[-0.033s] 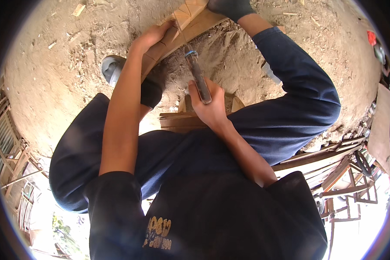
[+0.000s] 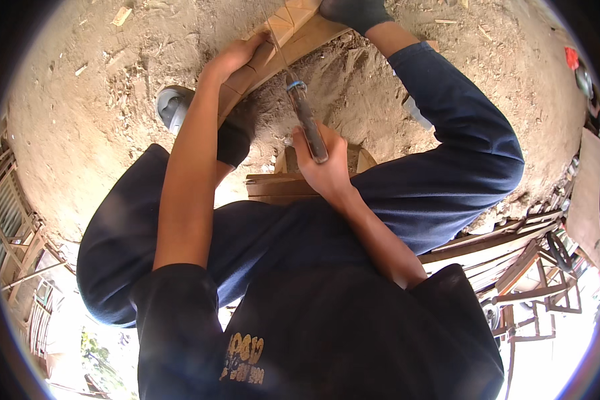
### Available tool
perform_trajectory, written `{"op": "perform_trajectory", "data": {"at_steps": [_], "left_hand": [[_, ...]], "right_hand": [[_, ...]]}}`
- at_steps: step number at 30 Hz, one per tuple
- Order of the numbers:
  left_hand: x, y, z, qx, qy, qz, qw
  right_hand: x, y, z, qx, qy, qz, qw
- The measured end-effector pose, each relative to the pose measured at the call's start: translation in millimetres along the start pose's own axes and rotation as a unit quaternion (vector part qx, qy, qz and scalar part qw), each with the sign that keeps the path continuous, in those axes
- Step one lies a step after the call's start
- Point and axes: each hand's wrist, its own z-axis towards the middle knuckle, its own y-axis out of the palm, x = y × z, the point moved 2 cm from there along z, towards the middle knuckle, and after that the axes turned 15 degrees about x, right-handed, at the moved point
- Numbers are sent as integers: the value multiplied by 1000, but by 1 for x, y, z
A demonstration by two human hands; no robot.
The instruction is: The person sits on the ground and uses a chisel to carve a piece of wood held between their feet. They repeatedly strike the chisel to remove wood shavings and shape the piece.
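Observation:
My right hand [image 2: 325, 163] is closed round the dark handle of a saw [image 2: 305, 120] with a blue band at its neck. The saw's thin blade, seen almost edge-on, runs up across a pale wooden piece [image 2: 288, 23] with pencil-like lines on it. At the left of the blade, my left hand [image 2: 230, 59] grips that piece, fingertips beside the cut line. A wider wooden board [image 2: 307, 39] lies beneath it on the ground. My right foot [image 2: 357, 12] in a dark covering presses at the board's far end; my other foot [image 2: 233, 143] is near its lower end.
A low wooden stool or block [image 2: 280, 188] is under my legs. A grey shoe [image 2: 173, 107] lies left of my forearm. Wood chips are scattered over the dirt ground [image 2: 113, 80]. Stacked planks [image 2: 493, 240] and a wooden frame [image 2: 533, 293] stand at the right.
My right hand and the saw have shifted very slightly back toward me. The left hand and the wood look unmoved.

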Motion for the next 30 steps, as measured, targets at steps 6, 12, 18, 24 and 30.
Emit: {"op": "perform_trajectory", "data": {"at_steps": [6, 12, 18, 24, 30], "left_hand": [[5, -3, 1, 8, -16, -7, 1000], [3, -1, 2, 12, 8, 9, 1000], [0, -2, 6, -13, -12, -25, 1000], [-1, 1, 8, 11, 14, -5, 1000], [7, -6, 2, -25, -17, -32, 999]], "right_hand": [[6, 4, 4, 14, 5, 27, 1000], [4, 0, 2, 7, 22, 20, 1000], [4, 9, 10, 7, -4, 26, 1000], [8, -1, -4, 15, 25, 26, 999], [1, 14, 16, 13, 2, 16, 1000]]}}
